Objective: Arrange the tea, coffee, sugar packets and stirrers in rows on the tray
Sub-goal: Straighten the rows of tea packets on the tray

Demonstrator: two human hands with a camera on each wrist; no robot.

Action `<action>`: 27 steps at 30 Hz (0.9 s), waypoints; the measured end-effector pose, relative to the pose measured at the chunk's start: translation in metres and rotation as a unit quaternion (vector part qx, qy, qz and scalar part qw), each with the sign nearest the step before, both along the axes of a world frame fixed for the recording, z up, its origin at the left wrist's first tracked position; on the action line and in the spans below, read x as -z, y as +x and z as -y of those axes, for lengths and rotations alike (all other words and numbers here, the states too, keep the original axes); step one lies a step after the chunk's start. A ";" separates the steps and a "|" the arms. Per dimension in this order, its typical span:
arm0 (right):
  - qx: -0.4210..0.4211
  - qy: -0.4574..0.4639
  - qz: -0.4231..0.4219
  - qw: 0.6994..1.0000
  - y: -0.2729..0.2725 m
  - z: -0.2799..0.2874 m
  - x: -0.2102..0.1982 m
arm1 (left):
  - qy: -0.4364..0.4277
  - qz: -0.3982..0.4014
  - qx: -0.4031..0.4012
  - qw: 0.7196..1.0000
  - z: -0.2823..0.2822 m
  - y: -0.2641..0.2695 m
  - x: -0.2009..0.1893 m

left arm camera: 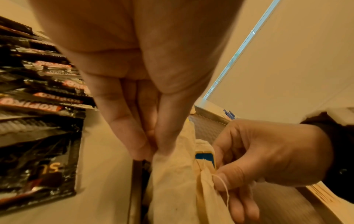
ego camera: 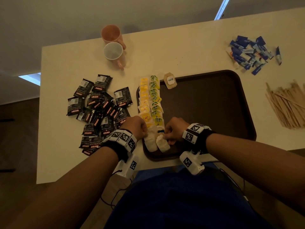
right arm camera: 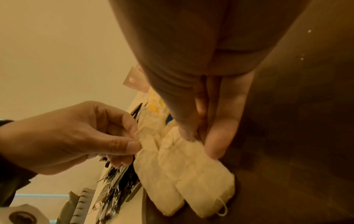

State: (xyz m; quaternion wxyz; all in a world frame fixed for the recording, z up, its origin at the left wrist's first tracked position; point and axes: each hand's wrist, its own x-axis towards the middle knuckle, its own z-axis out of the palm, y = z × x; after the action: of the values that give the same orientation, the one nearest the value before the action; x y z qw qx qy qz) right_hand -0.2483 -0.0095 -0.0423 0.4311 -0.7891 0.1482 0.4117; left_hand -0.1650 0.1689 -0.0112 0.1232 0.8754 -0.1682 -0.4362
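Observation:
A dark brown tray (ego camera: 214, 103) lies on the table with two rows of tea bags (ego camera: 151, 100) along its left side, yellow tags left and green tags right. At the near end lie two plain white tea bags. My left hand (ego camera: 139, 128) pinches the top of the left tea bag (ego camera: 150, 142), also seen in the left wrist view (left arm camera: 168, 181). My right hand (ego camera: 175, 129) pinches the right tea bag (ego camera: 162, 143) at its top (right arm camera: 195, 166). One "YATÉ" tea bag (ego camera: 170, 80) rests on the tray's far rim.
Black coffee sachets (ego camera: 99, 109) are heaped left of the tray. Blue sugar packets (ego camera: 252, 53) lie at the far right, wooden stirrers (ego camera: 287, 104) at the right edge. Two plastic mugs (ego camera: 113, 47) stand at the table's far side.

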 end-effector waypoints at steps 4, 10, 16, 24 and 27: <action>-0.014 0.006 -0.011 1.000 0.005 0.005 -0.002 | -0.001 0.007 -0.013 1.000 -0.003 -0.001 0.000; 0.074 -0.114 0.099 0.986 0.051 0.057 -0.022 | -0.043 0.023 -0.034 0.998 -0.005 0.011 -0.010; 0.068 -0.278 0.242 0.927 0.120 0.084 -0.016 | -0.094 0.063 -0.058 0.992 0.000 0.019 -0.016; -0.018 -0.310 0.175 0.934 0.163 0.081 0.004 | -0.142 0.058 -0.071 0.986 -0.005 0.019 -0.018; -0.031 -0.281 0.183 0.942 0.163 0.077 -0.005 | -0.146 0.064 -0.083 0.984 -0.010 0.021 -0.020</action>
State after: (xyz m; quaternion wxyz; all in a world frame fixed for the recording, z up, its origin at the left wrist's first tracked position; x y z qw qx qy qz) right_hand -0.0857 -0.0866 -0.0376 0.1987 -0.9442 0.1517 0.2146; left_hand -0.1437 0.1793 0.0087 0.2742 0.8849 -0.1647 -0.3386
